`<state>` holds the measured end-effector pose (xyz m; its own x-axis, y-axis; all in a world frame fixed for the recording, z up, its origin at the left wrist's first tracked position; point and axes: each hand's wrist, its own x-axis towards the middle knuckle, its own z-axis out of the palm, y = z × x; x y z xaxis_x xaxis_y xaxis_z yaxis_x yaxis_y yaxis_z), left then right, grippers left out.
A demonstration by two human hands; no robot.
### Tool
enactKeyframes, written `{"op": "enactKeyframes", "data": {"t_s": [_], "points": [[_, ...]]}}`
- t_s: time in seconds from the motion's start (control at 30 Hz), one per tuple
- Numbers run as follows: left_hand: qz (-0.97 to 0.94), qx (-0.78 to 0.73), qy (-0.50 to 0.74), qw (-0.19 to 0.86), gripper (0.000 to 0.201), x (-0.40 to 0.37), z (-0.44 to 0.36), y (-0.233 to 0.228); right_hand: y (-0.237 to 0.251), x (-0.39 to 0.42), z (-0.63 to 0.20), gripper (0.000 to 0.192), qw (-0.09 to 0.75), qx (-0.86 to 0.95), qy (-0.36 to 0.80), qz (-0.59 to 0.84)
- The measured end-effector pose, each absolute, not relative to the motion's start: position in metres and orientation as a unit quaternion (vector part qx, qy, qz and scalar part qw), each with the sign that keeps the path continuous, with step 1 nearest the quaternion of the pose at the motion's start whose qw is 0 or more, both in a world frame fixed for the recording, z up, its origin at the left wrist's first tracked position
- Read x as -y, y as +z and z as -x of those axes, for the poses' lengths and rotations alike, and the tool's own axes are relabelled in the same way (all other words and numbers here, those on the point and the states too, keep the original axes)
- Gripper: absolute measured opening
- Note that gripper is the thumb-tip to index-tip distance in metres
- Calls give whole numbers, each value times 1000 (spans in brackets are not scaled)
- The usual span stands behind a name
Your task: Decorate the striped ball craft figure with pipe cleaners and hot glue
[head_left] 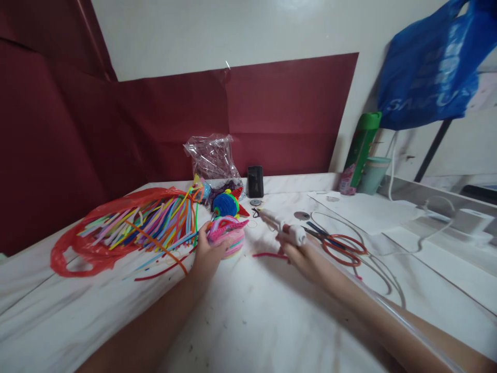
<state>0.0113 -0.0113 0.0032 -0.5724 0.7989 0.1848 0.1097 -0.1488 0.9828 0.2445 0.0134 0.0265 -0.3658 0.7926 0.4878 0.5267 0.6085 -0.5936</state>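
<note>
Your left hand [207, 254] cups the pink ball [227, 235] on the bench [248, 316], steadying it; your right hand [305, 256] has its grip closed round the glue gun [281, 227], nozzle aimed toward it.

My left hand [207, 254] covers the near side of the pink ball [229, 235]. My right hand [305, 256] hides the glue gun [285, 228] grip. Both forearms run off the bottom edge. The blue bag [430, 67], possibly printed, is blurred, cut off top-right.
</note>
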Motion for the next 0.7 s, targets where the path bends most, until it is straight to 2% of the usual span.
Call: {"op": "enactKeyframes", "data": {"t_s": [0.03,0.13,0.23,0.4,0.47,0.63,0.7], "points": [[-379,-593,658,268,75,12,-12,5,27,-22,-248,16,368,800,140,452],[-374,-589,660,278,73,12,-11,6,24,-45,-258,13,235,798,34,554],[-376,-585,665,272,73,10,-6,3,19,-56,-265,16,137,814,-48,563],[-395,-573,669,260,71,7,-1,2,18,-60,-279,20,52,855,-21,516],[-400,-571,668,260,71,8,-3,4,23,-60,-283,19,50,862,-19,505],[-397,-573,666,265,72,9,-5,6,33,-59,-260,21,188,879,-4,439],[-399,-578,661,266,71,8,-4,4,28,-62,-236,22,192,899,34,392]]}}
